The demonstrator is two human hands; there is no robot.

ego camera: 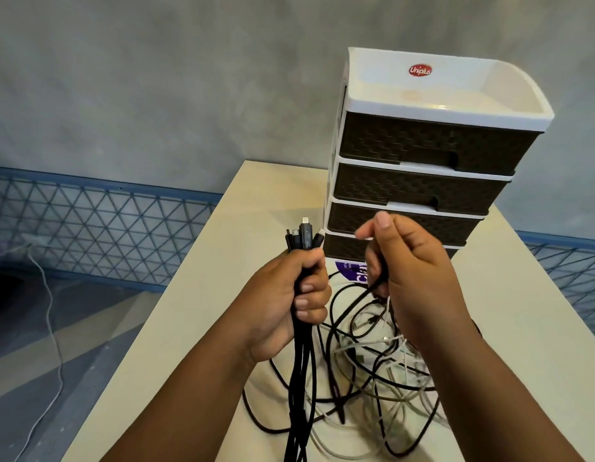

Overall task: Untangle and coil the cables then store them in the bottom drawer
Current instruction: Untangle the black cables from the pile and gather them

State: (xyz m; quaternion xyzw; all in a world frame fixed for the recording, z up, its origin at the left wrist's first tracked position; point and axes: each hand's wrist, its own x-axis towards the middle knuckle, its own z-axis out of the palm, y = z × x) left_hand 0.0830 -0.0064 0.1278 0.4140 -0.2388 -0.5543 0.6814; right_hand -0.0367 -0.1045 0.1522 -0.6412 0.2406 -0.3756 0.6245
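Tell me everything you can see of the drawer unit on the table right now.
The drawer unit stands upright on the far right part of the beige table, against the grey wall. It looks plastic: a white frame with a recessed top tray bearing a red oval Uniplus sticker, and four stacked dark brown drawers with woven-pattern fronts, all shut. The right hand partly hides the bottom drawer. A purple label lies at its base.

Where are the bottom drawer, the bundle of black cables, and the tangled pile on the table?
bottom drawer (342, 248): head view, its dark front.
bundle of black cables (304, 236): head view, plug ends above left hand.
tangled pile (372, 371): head view, middle loops.
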